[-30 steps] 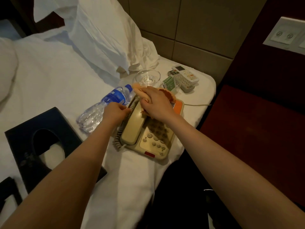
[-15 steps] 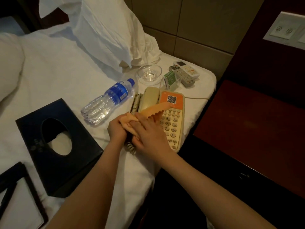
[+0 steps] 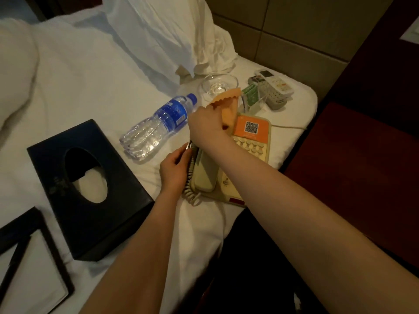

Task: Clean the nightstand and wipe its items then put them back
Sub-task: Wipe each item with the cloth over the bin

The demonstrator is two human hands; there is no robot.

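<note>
The beige telephone lies on the white bed, beside the dark red nightstand. The right hand grips a bunched orange cloth and presses it on the top end of the handset. The left hand holds the left edge of the telephone, its fingers curled against the coiled cord. A plastic water bottle lies on its side just left of the telephone, with clear water inside. The black tissue box shows white tissue through its oval opening. Behind the telephone are a glass dish, a clear holder with green and white packets in it, and two remote controls.
</note>
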